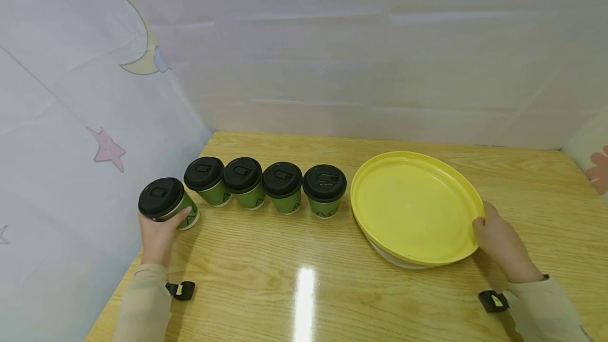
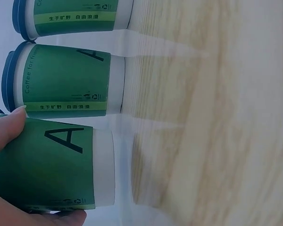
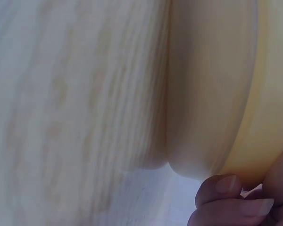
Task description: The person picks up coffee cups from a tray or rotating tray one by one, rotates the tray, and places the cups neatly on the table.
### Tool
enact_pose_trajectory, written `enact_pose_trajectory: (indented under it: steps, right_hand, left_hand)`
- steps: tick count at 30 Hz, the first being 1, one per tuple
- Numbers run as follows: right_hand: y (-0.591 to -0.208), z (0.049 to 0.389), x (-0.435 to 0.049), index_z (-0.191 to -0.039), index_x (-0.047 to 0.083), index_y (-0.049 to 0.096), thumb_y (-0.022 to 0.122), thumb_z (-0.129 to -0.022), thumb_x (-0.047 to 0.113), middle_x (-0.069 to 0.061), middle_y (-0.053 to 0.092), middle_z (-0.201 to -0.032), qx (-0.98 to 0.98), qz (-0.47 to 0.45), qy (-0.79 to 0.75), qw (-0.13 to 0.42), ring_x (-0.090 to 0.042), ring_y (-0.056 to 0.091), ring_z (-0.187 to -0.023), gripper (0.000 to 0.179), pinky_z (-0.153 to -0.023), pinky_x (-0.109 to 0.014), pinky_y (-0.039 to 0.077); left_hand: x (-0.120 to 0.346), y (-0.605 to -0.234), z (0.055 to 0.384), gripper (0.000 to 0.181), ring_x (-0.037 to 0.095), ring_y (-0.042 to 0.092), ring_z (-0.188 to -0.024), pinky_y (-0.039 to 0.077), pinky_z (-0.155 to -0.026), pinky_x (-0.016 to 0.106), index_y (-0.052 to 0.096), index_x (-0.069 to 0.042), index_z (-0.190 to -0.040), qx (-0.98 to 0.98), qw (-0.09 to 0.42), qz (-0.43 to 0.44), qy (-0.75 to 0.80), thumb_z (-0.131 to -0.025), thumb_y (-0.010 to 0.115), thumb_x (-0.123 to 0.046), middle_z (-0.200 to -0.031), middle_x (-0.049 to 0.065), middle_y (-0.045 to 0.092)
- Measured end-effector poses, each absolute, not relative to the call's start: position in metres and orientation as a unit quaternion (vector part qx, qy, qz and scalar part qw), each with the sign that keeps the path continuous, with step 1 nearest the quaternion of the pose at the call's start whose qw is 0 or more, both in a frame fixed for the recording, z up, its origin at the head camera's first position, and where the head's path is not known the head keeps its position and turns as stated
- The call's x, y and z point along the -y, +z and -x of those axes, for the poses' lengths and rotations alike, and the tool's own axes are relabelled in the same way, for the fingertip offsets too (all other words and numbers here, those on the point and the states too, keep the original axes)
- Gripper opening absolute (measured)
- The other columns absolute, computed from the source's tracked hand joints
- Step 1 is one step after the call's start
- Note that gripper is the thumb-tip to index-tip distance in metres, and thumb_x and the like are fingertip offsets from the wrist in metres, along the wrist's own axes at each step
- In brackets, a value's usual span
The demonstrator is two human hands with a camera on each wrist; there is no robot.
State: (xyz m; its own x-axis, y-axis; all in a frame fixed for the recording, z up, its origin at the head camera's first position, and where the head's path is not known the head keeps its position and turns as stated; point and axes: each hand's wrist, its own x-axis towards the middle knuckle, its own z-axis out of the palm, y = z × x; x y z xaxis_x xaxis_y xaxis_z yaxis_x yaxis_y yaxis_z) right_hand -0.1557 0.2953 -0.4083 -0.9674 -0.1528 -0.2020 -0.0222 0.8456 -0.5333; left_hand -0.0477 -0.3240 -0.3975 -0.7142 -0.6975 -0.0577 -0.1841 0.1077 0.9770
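At the left end of the table my left hand (image 1: 159, 236) grips a green paper coffee cup (image 1: 182, 212) with a black lid. In the left wrist view the thumb (image 2: 8, 131) lies along one side of this cup (image 2: 52, 162), and fingers wrap the other side. My right hand (image 1: 501, 239) pinches the right edge of a round yellow lid (image 1: 418, 207), thumb over the rim. Under that lid shows the pale wall of a round tub (image 1: 396, 258). Curled fingertips (image 3: 226, 184) sit below the yellow rim (image 3: 262, 136) in the right wrist view.
Several matching lidded cups (image 1: 285, 202) stand in a row between the held cup and the tub. Behind the wooden table (image 1: 247, 278) hangs a pale cloth (image 1: 309, 57), and another patterned cloth side (image 1: 57, 173) rises close by the left hand.
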Motion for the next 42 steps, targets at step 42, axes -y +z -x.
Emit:
enact_pose_trajectory:
  steps: [42]
  right_hand:
    - [-0.412,0.157,-0.297,-0.138,-0.027,0.005,0.018,-0.1,0.012,-0.022,0.052,-0.079,-0.952,0.051,-0.279,0.115,-0.025,0.046,-0.061,0.056,-0.051,-0.033,0.037]
  left_hand:
    - [0.332,-0.399,0.06,0.103,0.025,0.016,-0.145,0.013,-0.118,0.037,0.001,-0.016,-0.155,0.716,0.219,-0.324,-0.579,-0.085,0.076,-0.013,-0.158,0.01,0.013]
